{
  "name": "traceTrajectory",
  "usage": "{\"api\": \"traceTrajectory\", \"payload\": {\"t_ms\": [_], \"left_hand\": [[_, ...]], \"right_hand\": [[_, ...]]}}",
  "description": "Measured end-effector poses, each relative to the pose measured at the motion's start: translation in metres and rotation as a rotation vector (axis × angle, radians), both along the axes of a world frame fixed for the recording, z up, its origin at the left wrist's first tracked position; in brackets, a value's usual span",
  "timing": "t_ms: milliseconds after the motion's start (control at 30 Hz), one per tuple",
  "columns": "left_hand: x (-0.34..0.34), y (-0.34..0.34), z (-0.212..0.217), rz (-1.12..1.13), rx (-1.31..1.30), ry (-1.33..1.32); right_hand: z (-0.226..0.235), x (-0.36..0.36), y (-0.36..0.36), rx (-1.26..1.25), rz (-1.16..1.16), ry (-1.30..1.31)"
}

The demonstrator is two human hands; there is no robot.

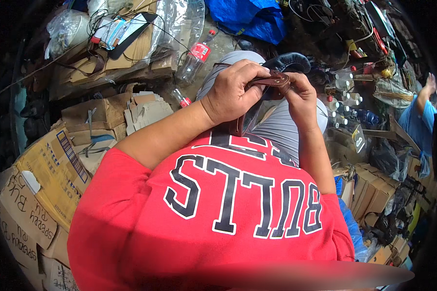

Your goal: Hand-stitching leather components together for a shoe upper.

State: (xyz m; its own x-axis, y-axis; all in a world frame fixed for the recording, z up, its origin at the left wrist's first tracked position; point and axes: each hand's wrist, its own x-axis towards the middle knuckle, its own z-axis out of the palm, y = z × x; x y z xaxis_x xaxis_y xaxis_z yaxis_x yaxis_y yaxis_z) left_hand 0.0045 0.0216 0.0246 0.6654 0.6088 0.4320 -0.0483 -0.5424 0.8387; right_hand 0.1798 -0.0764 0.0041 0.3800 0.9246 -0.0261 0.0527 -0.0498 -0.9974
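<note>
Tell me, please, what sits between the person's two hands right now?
In the head view, a small brown leather piece spans the gap, pinched by the left hand and the right hand. Nothing else lies between them.

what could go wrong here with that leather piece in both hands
1. Both the left hand and right hand pinch the small brown leather piece over the lap; if the grip slips, it may drop among the cardboard and plastic bottles on the cluttered floor.
2. The left fingers cover much of the piece, so the work spot may be hard to see.
3. A dark strap hangs loose below and might snag.
</note>
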Motion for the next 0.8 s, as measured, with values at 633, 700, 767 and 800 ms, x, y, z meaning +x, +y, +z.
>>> {"api": "traceTrajectory", "payload": {"t_ms": [633,700,767,800], "left_hand": [[-0.010,0.052,0.028,-0.206,-0.639,0.322],[-0.013,0.058,0.017,-0.201,-0.735,0.524],[-0.015,0.062,0.006,-0.238,-0.792,0.498],[-0.015,0.065,0.003,-0.260,-0.855,0.495]], "right_hand": [[0.050,-0.010,0.030,0.013,0.152,-0.657],[0.041,-0.013,0.031,-0.052,0.208,-0.675],[0.036,-0.016,0.029,-0.069,0.238,-0.714],[0.037,-0.019,0.028,-0.074,0.231,-0.741]]}}
